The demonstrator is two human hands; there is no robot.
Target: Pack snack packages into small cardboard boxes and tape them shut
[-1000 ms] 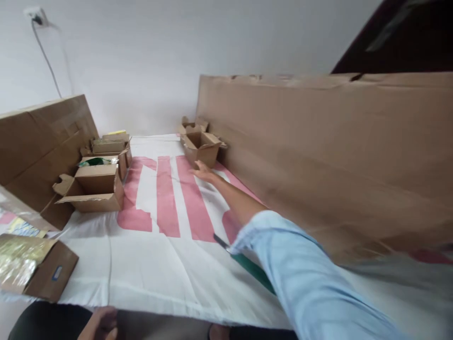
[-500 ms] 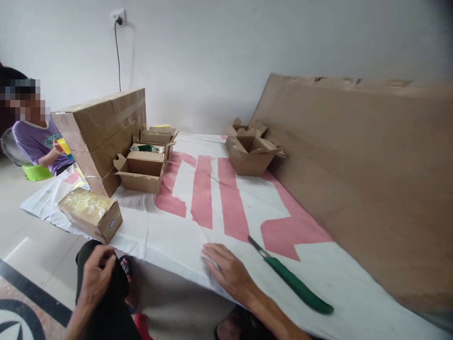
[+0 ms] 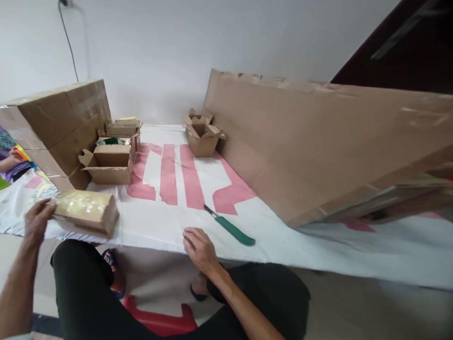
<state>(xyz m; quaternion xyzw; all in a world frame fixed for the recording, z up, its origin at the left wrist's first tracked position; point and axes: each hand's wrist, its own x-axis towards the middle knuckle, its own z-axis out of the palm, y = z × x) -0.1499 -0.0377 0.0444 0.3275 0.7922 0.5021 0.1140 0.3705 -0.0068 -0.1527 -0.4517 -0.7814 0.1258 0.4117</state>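
The left hand's fingers bend over the upper edge at the left end of the taped box (image 3: 83, 222); whether that hand (image 3: 38, 219) clasps it or merely rests there, I cannot tell. The box lies at the lower left of the frame, immediately right of those fingers, its long axis running roughly across the picture with the right end slightly lower. The left hand is clearly the nearer one; the right hand (image 3: 202, 251) is well apart, low in the centre, palm down at the near edge of the bench (image 3: 155, 224), fingers loosely spread and holding nothing.

Just beyond the right hand, up and to its right, lies a green-handled knife (image 3: 234, 230), slanting so that its tip points to the upper left; the hand does not touch it.

Farther out, an open-topped box (image 3: 110, 176) sits above the taped box, beside a box stack (image 3: 63, 123). Towards the upper centre, another open carton (image 3: 202, 145) stands against a large cardboard panel (image 3: 300, 146).
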